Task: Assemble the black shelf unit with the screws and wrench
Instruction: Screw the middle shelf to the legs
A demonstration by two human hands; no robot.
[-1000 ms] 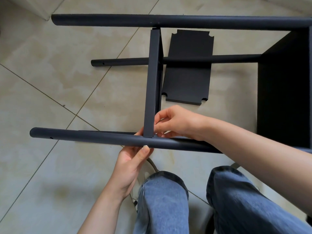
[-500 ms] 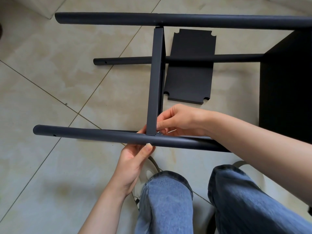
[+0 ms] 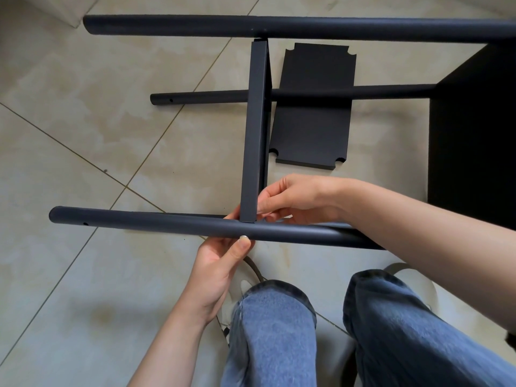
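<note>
Beyond, loose shelf panel [image 3: 312,127] on tiled floor [image 3: 83,121].

Left hand [image 3: 220,263] reaches up from below, palm up, thumb tip pressed on near pole [image 3: 156,223], fingers curled behind it. Right hand [image 3: 293,199] comes in from right, arm stretched across, fingers bent, pinching by end of shelf [image 3: 254,141].

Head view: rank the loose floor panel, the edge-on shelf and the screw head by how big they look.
1. Floor panel.
2. Edge-on shelf, which only shows its thin side.
3. Screw head, tiny.
</note>
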